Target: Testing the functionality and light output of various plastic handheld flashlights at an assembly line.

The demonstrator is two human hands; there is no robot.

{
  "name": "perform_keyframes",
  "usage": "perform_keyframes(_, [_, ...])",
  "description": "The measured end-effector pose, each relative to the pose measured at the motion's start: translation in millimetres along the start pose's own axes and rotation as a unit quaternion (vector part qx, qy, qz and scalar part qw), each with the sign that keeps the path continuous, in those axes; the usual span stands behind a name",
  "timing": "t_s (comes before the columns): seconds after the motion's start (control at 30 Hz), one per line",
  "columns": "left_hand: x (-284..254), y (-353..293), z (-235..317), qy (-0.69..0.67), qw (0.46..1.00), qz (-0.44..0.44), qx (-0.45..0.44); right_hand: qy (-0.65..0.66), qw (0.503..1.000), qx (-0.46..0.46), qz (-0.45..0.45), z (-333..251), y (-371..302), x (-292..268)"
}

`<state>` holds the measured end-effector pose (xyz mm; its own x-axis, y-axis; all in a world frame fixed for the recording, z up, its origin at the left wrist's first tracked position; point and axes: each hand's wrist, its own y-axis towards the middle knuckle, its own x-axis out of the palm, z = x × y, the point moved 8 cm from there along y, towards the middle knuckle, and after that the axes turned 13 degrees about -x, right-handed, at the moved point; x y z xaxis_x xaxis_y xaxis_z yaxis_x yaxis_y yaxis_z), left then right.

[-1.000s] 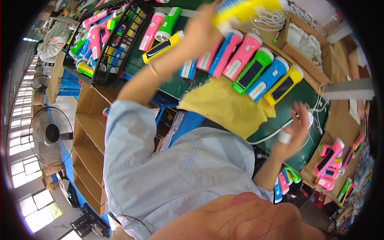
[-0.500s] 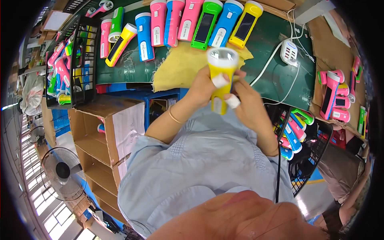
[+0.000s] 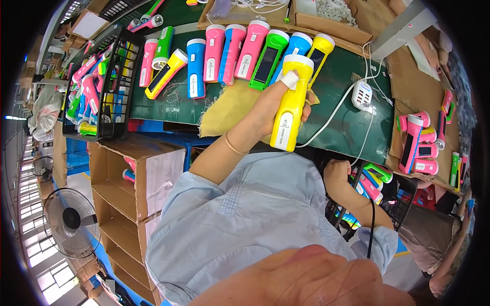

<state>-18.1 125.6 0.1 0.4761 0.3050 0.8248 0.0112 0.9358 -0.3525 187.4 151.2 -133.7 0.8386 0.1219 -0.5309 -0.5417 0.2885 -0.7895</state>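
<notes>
My left hand is wrapped round a yellow flashlight, lens end up, with its switch and pale label panel facing me. White tape covers the thumb, which lies by the switch. Low at the table's front edge, my right hand is at the black basket of coloured flashlights; its fingers are curled downward and mostly hidden. Behind the held flashlight, a row of pink, blue, green and yellow flashlights lies on the green table. A yellow cloth is spread before the row.
A white charging hub with cables sits right of the row. More flashlights lie on cardboard at the far right. A full black crate stands left, above a cardboard shelf. A fan stands lower left.
The right hand has let go of the yellow flashlight and dropped to the basket. The left hand now holds it alone, turned so its switch side shows.
</notes>
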Motion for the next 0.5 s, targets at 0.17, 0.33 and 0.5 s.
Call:
perform_keyframes(0.17, [-15.0,3.4,3.1,0.023,0.999,0.045,0.022,0.282,0.825,-0.358,0.335,-9.5,-54.3,-83.4])
perform_keyframes(0.33, [-10.3,-9.4,-0.6,0.166,0.98,0.096,0.047,0.599,0.528,-0.229,0.557,91.1,-86.4,-157.2])
perform_keyframes(0.5, [3.9,-20.5,-16.8,0.37,0.915,0.155,0.045,0.535,0.531,-0.191,0.629,117.5,-50.6,-211.0])
